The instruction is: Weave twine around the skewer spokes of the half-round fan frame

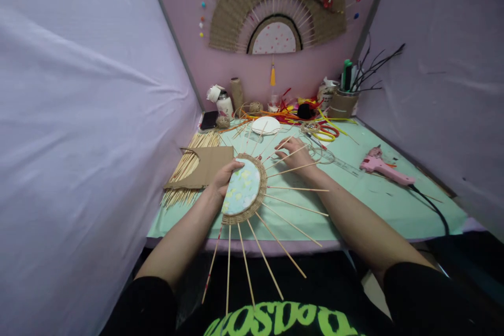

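My left hand [226, 174] grips a half-round fan [246, 184] by its straight side, thumb on the front face. Pale blue floral fabric covers its middle, and a woven twine band [263, 182] borders the curve. Thin wooden sticks [291, 226] radiate from that band, some with red marks. Beside the upper sticks is my right hand [295, 155], its fingers apart and slightly bent; I cannot tell whether they touch a stick. Loose twine [325, 155] loops on the table just right of that hand.
A pink glue gun [384, 165] with a black cord lies at right. Cut cardboard [214, 165] rests over many thin sticks [189, 197] at left. Scissors [326, 134], a clear ruler [342, 167] and a white disc [266, 125] lie behind. A large decorated fan [224, 18] hangs on the wall.
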{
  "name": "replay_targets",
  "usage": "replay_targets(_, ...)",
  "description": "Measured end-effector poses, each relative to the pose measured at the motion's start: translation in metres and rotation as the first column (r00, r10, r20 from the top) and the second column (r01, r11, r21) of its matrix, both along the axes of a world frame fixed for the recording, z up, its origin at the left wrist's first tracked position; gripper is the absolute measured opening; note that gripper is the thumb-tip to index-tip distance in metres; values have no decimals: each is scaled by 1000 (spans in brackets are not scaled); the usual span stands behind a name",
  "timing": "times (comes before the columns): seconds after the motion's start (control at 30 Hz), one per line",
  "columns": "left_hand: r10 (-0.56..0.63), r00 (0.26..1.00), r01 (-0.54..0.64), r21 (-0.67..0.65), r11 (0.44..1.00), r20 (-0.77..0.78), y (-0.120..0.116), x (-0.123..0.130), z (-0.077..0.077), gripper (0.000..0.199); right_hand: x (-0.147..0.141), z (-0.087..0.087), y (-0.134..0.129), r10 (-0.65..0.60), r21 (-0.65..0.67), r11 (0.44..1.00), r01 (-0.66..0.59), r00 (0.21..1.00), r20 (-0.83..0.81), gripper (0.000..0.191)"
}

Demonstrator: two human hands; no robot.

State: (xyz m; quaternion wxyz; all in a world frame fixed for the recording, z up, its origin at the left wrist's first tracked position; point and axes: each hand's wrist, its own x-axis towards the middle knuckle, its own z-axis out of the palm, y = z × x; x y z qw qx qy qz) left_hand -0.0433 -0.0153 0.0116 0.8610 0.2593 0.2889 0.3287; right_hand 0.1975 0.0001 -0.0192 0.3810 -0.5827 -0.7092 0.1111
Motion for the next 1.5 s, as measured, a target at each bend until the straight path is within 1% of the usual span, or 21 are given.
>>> replay_targets(0.03,-26,1000,26,-8,1000,1,2,-1,-2,54,-4,0,-1,63,-23,998,-67,988,-140,13)
replay_targets(0.07,-52,999,52,-15,999,2,3,-2,-5,53,-8,0,-2,125,-61,987,-148,949,-291,13)
replay_targets(0.13,-91,996,91,-26,995,-3,6,-4,-10,51,-16,0,-4,189,-148,937,-316,816,-547,19)
replay_targets(0.2,-106,994,104,-43,994,-35,9,-5,-15,47,-23,0,-6,187,-194,882,-429,697,-693,25)
replay_targets(0.23,-105,993,102,-52,993,-58,9,-5,-16,44,-26,0,-7,182,-199,866,-460,659,-730,27)
replay_targets(0.33,-87,990,82,-55,995,-109,9,-4,-17,38,-32,0,-9,169,-195,844,-500,593,-788,30)
replay_targets(0.5,-41,989,36,-34,999,-139,8,0,-11,38,-35,-5,-7,130,-188,824,-534,502,-855,32)
replay_targets(0.57,-20,985,13,-42,999,-169,8,1,-11,37,-36,-9,-7,101,-208,798,-565,467,-878,31)
replay_targets(0.63,-12,980,3,-43,999,-199,8,2,-13,35,-37,-13,-7,68,-233,752,-616,425,-903,29)
replay_targets(0.73,-30,980,24,-33,999,-194,7,4,-17,28,-39,-15,-9,40,-242,702,-670,377,-926,28)
replay_targets(0.83,-59,984,55,-27,998,-166,4,6,-19,19,-40,-13,-10,26,-229,690,-687,340,-940,30)
replay_targets(0.93,-70,985,63,-50,997,-160,4,8,-18,22,-40,-8,-11,12,-214,684,-698,305,-952,31)
replay_targets(0.97,-54,985,43,-67,997,-164,5,8,-18,24,-39,-7,-10,6,-206,689,-695,290,-957,31)
replay_targets(1.03,24,986,-40,-92,995,-167,10,6,-16,30,-37,-6,-7,-6,-182,712,-678,254,-967,29)
replay_targets(1.1,151,977,-165,-90,982,-149,17,3,-13,34,-33,-7,-3,-23,-170,731,-661,226,-974,25)
replay_targets(1.2,365,926,-371,-61,926,-99,28,-4,-8,39,-28,-8,-2,-59,-207,717,-665,237,-970,17)
replay_targets(1.27,484,873,-487,-43,872,-65,32,-7,-5,42,-27,-8,-6,-44,-226,663,-714,264,-964,21)
replay_targets(1.3,532,846,-533,-34,845,-44,33,-8,-5,43,-26,-7,-8,-15,-217,618,-756,265,-964,27)
replay_targets(1.37,605,796,-605,-20,796,11,35,-10,-5,44,-25,-4,-14,60,-167,499,-850,226,-972,39)
replay_targets(1.43,654,754,-654,-15,756,63,36,-12,-5,43,-24,-1,-20,127,-100,389,-916,161,-979,51)
replay_targets(1.5,678,727,-681,-18,732,106,36,-13,-5,43,-23,2,-24,180,-59,335,-941,126,-976,59)
